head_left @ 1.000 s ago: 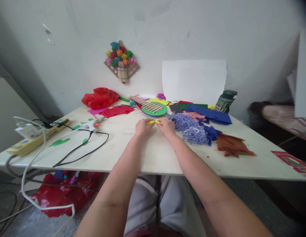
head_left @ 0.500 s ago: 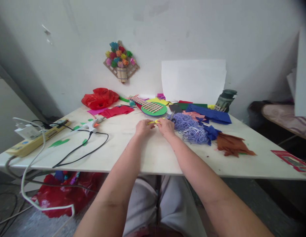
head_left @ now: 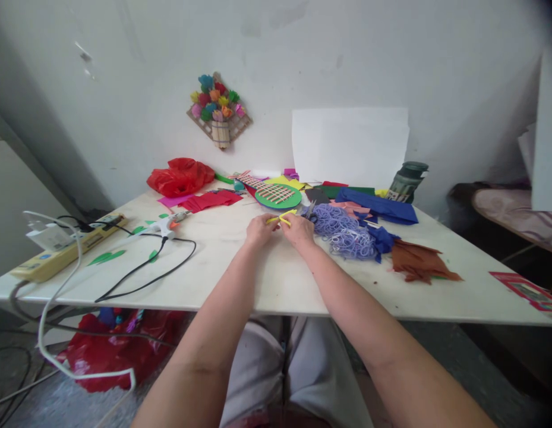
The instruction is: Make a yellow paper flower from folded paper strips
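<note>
Above the middle of the white table (head_left: 284, 285), both hands pinch a small yellow strip of what looks like crepe paper (head_left: 283, 217). My left hand (head_left: 258, 230) is closed on its left end. My right hand (head_left: 299, 230) grips the right part, and a yellow tip sticks up between the hands. Just beyond them lies a green oval (head_left: 288, 201) with a lattice of striped sticks (head_left: 267, 189) on it. A tangle of purple yarn (head_left: 342, 229) sits right of my right hand, with scissors (head_left: 310, 211) at its near left edge, partly hidden.
A glue gun (head_left: 166, 226) with a black cord and a yellow power strip (head_left: 66, 249) occupy the left side. Red paper (head_left: 211, 201), a red plastic bag (head_left: 180, 177), blue paper (head_left: 378, 205), brown paper (head_left: 420, 260) and a dark green jar (head_left: 407, 181) surround the work area.
The yellow strip now shows more between the hands, its tip raised to the upper right. The fingers of my right hand have shifted slightly; the rest stays where it was.
</note>
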A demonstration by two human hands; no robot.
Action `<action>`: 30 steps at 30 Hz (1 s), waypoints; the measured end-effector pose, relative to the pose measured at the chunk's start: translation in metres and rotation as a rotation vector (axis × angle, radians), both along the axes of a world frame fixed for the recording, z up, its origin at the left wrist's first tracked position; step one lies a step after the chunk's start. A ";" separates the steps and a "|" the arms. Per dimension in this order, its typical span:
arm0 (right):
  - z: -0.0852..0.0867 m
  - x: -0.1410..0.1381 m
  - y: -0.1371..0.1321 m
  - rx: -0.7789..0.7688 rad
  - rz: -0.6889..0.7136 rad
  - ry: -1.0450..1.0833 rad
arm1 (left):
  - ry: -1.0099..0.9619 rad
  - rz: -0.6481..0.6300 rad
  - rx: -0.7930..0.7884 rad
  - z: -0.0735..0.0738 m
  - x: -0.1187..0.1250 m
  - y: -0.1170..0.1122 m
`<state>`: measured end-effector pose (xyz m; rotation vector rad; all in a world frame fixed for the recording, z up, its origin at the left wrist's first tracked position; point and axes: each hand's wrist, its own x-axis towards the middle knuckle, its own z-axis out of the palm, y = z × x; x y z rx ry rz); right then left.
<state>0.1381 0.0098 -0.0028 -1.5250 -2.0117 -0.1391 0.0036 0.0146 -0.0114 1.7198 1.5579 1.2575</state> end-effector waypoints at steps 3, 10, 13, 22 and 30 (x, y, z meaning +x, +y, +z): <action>0.000 0.000 0.001 -0.038 -0.012 0.010 | 0.170 0.058 0.057 0.001 -0.001 -0.001; 0.001 -0.001 0.000 -0.055 -0.033 -0.092 | 0.504 0.138 0.017 0.010 0.001 -0.009; 0.003 -0.002 -0.003 -0.006 0.008 -0.182 | 0.568 0.124 -0.030 0.011 0.004 -0.011; 0.002 -0.008 -0.006 0.175 0.106 -0.341 | 0.396 0.110 -0.079 0.010 0.007 -0.008; -0.005 -0.013 -0.003 0.207 0.058 -0.251 | 0.264 0.222 -0.079 0.012 0.012 -0.012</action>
